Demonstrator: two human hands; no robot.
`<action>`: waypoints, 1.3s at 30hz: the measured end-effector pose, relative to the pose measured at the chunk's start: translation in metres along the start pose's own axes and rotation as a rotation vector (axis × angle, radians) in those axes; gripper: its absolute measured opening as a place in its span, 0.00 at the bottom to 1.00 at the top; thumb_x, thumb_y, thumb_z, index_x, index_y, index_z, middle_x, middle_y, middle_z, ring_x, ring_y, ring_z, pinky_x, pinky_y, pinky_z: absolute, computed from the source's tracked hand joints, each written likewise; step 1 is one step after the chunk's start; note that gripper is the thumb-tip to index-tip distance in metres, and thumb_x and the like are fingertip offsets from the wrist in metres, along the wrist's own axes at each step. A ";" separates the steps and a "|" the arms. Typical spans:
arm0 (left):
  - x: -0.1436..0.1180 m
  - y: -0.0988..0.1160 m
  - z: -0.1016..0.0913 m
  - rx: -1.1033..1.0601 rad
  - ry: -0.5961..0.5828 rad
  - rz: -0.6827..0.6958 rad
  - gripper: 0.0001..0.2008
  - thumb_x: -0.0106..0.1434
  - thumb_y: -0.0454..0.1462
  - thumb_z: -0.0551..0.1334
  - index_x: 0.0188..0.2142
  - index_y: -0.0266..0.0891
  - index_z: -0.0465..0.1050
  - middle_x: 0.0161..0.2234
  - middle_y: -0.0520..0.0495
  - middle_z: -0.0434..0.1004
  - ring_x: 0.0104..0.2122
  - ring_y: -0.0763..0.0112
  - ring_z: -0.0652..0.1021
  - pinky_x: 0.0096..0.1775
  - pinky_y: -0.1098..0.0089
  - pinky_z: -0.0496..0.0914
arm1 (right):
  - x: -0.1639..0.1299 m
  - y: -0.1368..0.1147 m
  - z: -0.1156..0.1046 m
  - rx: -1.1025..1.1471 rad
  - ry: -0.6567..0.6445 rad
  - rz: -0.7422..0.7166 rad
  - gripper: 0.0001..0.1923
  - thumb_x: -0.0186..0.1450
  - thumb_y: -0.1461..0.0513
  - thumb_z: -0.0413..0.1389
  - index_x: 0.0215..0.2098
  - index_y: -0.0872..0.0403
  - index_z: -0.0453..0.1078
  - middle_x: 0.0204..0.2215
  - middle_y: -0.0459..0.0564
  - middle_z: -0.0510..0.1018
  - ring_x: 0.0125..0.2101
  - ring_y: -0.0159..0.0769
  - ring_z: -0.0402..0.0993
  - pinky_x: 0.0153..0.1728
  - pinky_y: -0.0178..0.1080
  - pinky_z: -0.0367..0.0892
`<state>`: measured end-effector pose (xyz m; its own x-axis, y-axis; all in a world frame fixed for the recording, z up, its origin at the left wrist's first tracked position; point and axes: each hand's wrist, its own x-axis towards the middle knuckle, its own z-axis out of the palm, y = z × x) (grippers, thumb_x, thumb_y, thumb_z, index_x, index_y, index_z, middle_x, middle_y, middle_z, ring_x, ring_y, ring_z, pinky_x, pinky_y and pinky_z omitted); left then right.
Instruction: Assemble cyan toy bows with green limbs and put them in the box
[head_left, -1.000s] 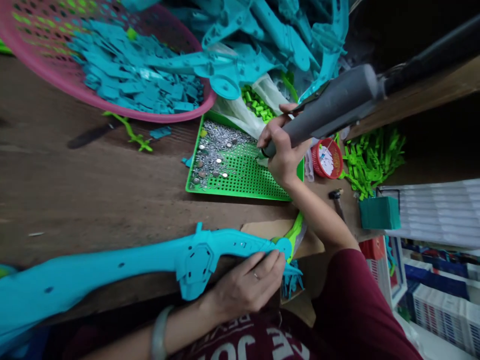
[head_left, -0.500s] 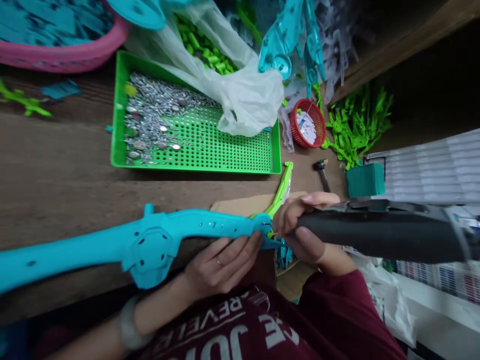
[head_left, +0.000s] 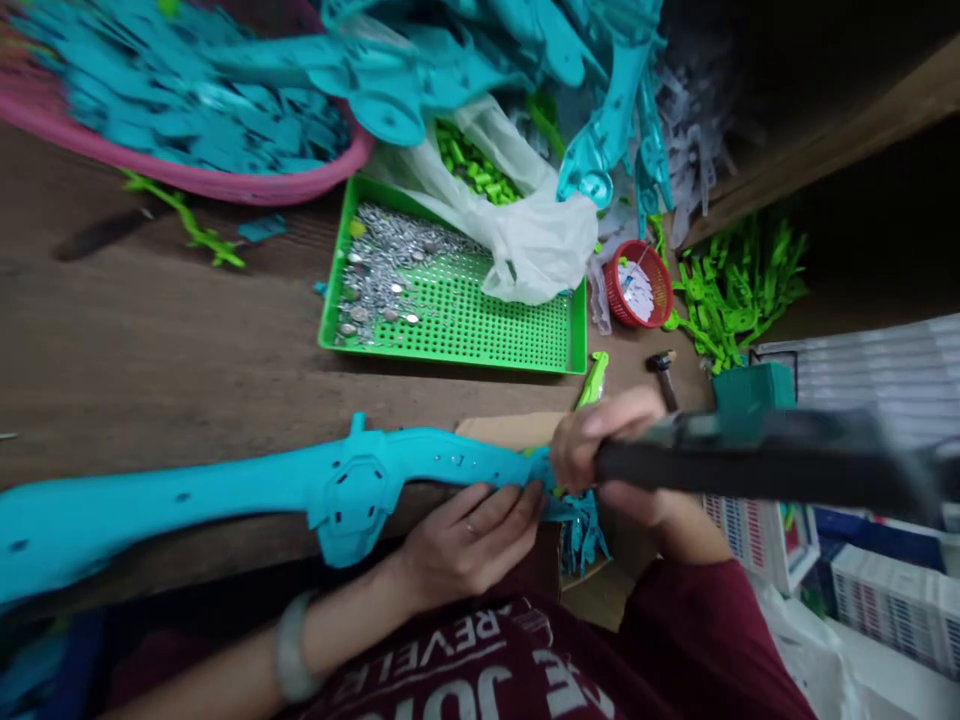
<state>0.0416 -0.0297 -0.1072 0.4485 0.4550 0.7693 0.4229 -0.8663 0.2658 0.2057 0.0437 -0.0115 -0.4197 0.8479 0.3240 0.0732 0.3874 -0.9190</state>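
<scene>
A long cyan plastic toy part (head_left: 247, 495) lies along the near edge of the wooden table (head_left: 150, 350). My left hand (head_left: 465, 545) grips it from below, close to its right end. My right hand (head_left: 615, 455) is wrapped around the front of a dark grey powered screwdriver (head_left: 757, 465), whose tip is at the right end of the cyan part. A lime green plastic piece (head_left: 592, 380) sticks out there, over a piece of cardboard (head_left: 502, 432).
A green perforated tray (head_left: 487, 335) holds several small metal screws (head_left: 382, 270). Behind it are a clear bag of green pieces (head_left: 480, 165), a pink basket (head_left: 225, 180) of cyan parts, a pile of cyan parts (head_left: 600, 90), a small red basket (head_left: 637, 285), loose green parts (head_left: 742, 285) and a small hammer (head_left: 664, 375).
My right hand brought the screwdriver from above the green tray down to the right end of the cyan part. The view has shifted and is now blurred there.
</scene>
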 end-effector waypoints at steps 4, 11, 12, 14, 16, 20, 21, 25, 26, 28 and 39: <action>0.007 0.002 0.002 0.005 -0.046 -0.005 0.11 0.70 0.30 0.56 0.39 0.37 0.79 0.46 0.46 0.84 0.51 0.65 0.79 0.53 0.64 0.72 | 0.092 0.035 0.013 0.014 0.299 -0.186 0.19 0.66 0.47 0.56 0.49 0.44 0.57 0.19 0.33 0.63 0.15 0.28 0.65 0.19 0.33 0.67; 0.003 0.001 0.005 -0.019 -0.020 0.023 0.13 0.71 0.32 0.54 0.40 0.35 0.79 0.48 0.45 0.84 0.54 0.62 0.78 0.54 0.63 0.71 | 0.158 0.109 0.025 -0.180 0.407 -0.090 0.24 0.68 0.40 0.47 0.50 0.48 0.61 0.25 0.40 0.63 0.20 0.29 0.67 0.25 0.36 0.67; 0.003 0.000 0.005 -0.022 -0.021 0.025 0.13 0.71 0.32 0.55 0.40 0.35 0.79 0.48 0.45 0.84 0.54 0.62 0.78 0.54 0.63 0.71 | 0.157 0.115 0.022 -0.183 0.413 -0.074 0.24 0.68 0.40 0.47 0.50 0.47 0.61 0.26 0.41 0.64 0.20 0.29 0.68 0.25 0.36 0.68; 0.002 0.000 0.005 -0.036 -0.026 0.012 0.12 0.71 0.33 0.55 0.41 0.35 0.79 0.49 0.45 0.83 0.55 0.62 0.78 0.55 0.63 0.71 | 0.153 0.123 0.018 -0.163 0.413 -0.049 0.24 0.68 0.40 0.48 0.49 0.47 0.61 0.26 0.41 0.65 0.21 0.29 0.68 0.25 0.36 0.68; 0.003 0.000 0.003 -0.052 -0.035 -0.021 0.13 0.72 0.32 0.54 0.42 0.36 0.79 0.49 0.45 0.83 0.55 0.63 0.78 0.56 0.63 0.70 | 0.152 0.126 0.016 -0.136 0.398 -0.036 0.23 0.68 0.40 0.49 0.47 0.47 0.62 0.25 0.41 0.65 0.20 0.29 0.67 0.25 0.36 0.67; 0.004 0.000 -0.001 -0.032 -0.054 -0.066 0.13 0.71 0.30 0.53 0.44 0.35 0.78 0.48 0.45 0.84 0.52 0.63 0.79 0.56 0.63 0.70 | 0.154 0.125 0.019 -0.084 0.401 -0.034 0.22 0.66 0.41 0.53 0.44 0.48 0.63 0.24 0.40 0.64 0.19 0.29 0.65 0.25 0.36 0.68; 0.004 0.000 -0.002 -0.021 -0.058 -0.064 0.13 0.71 0.30 0.53 0.45 0.35 0.78 0.47 0.45 0.84 0.51 0.63 0.79 0.56 0.63 0.70 | 0.155 0.125 0.020 -0.078 0.409 -0.041 0.22 0.66 0.41 0.53 0.44 0.48 0.64 0.23 0.40 0.64 0.19 0.28 0.65 0.25 0.36 0.68; 0.003 0.001 -0.003 0.017 -0.098 -0.065 0.14 0.70 0.30 0.55 0.49 0.33 0.77 0.52 0.43 0.82 0.55 0.61 0.78 0.58 0.62 0.69 | 0.155 0.125 0.019 -0.090 0.421 -0.042 0.22 0.67 0.42 0.52 0.44 0.49 0.65 0.24 0.41 0.65 0.20 0.29 0.67 0.26 0.36 0.69; 0.003 0.001 -0.004 0.035 -0.108 -0.067 0.14 0.70 0.30 0.55 0.51 0.32 0.76 0.53 0.42 0.81 0.56 0.58 0.77 0.58 0.60 0.69 | 0.154 0.126 0.018 -0.099 0.416 -0.019 0.21 0.68 0.42 0.52 0.45 0.49 0.66 0.24 0.41 0.65 0.20 0.29 0.68 0.27 0.36 0.69; 0.004 0.001 -0.004 0.073 -0.111 -0.062 0.15 0.70 0.31 0.56 0.52 0.30 0.76 0.55 0.39 0.79 0.57 0.55 0.77 0.59 0.58 0.70 | 0.152 0.129 0.017 -0.110 0.404 0.033 0.19 0.69 0.45 0.53 0.47 0.50 0.66 0.24 0.40 0.66 0.21 0.29 0.69 0.28 0.36 0.71; 0.007 -0.006 -0.004 0.057 -0.104 0.007 0.16 0.70 0.27 0.55 0.54 0.25 0.73 0.56 0.31 0.78 0.58 0.52 0.77 0.57 0.56 0.74 | 0.134 0.049 0.016 -0.269 0.469 0.095 0.20 0.72 0.46 0.42 0.53 0.47 0.62 0.25 0.42 0.64 0.23 0.34 0.70 0.30 0.39 0.74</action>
<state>0.0392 -0.0220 -0.1011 0.5299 0.4706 0.7055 0.4623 -0.8577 0.2250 0.1382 0.1708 -0.0168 0.0437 0.9303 0.3642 0.3457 0.3280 -0.8791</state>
